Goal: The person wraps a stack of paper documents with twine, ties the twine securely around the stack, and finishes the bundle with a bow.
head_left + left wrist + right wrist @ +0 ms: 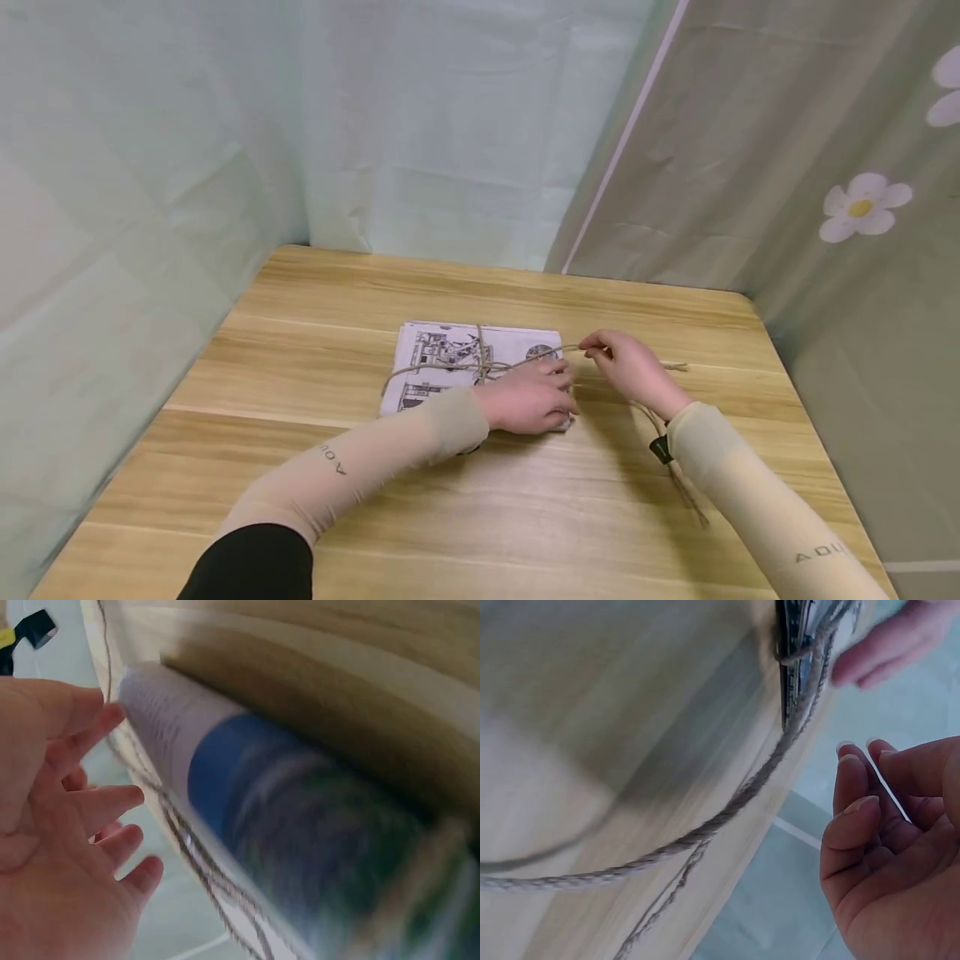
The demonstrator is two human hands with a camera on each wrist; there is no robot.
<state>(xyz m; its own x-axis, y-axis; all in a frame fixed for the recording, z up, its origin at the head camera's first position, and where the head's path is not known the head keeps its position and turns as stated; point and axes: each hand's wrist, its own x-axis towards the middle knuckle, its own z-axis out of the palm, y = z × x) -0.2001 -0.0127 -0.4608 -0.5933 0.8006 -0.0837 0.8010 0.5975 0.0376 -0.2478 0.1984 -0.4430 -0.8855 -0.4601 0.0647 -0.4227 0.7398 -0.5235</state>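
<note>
A flat stack of folded newspapers [431,379], bound crosswise with brown twine [480,346], lies on the table. The twine crosses at a knot [486,367] on its upper face. My left hand [528,397] lies over the stack's right part, its fingers spread and slightly bent; the left wrist view shows its fingertips [131,796] beside the stack's edge and a strand. To the right of the stack, my right hand [630,367] hovers by a twine end. In the right wrist view its fingers [851,832] bend loosely, with no twine visible between them.
Loose twine tails [686,492] trail across the wooden table [337,292] under my right forearm. Pale curtains [465,125] hang behind and at both sides of the table. Something black and yellow [34,630] shows at the left wrist view's corner.
</note>
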